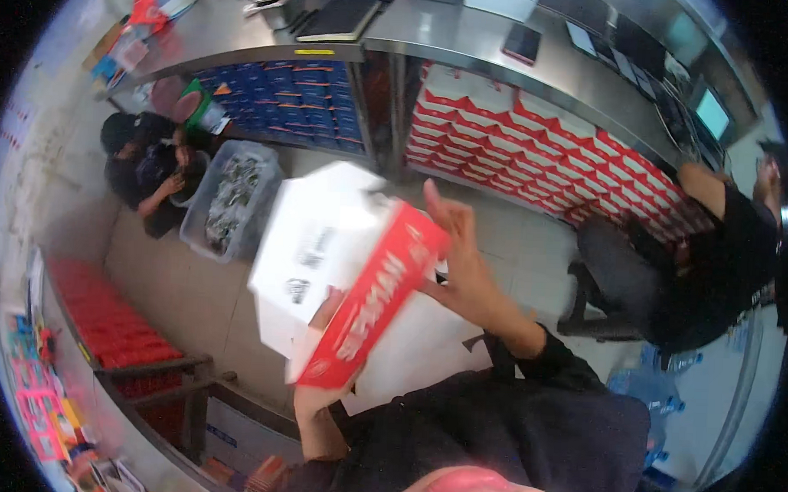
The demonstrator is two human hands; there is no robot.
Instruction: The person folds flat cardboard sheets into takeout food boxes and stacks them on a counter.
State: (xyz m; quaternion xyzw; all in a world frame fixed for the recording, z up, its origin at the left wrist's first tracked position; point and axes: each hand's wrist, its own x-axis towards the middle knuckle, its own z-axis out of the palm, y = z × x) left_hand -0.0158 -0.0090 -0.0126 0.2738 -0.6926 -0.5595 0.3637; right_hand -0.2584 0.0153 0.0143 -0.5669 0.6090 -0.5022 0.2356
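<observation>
A white and red cardboard box [294, 242], partly folded with its broad white flap standing out, is held in front of my body. Its red side panel [370, 297] faces up and is smeared by motion. My left hand [321, 398] grips the lower left end of the panel, fingers partly hidden by the card. At the panel's upper right end is my right hand [467, 270], its thumb and fingers around the box edge and one finger pointing up. Below the box, a white sheet-like piece [420, 355] lies across my lap; I cannot make out its kind.
At the left, a person [145, 168] crouches beside a clear plastic tub [192, 226] of small items. Another person [671, 264] sits at the right. Red and white boxes [502, 137] and blue boxes [286, 103] are stacked under a steel counter [419, 34]. Water bottles [645, 389] stand lower right.
</observation>
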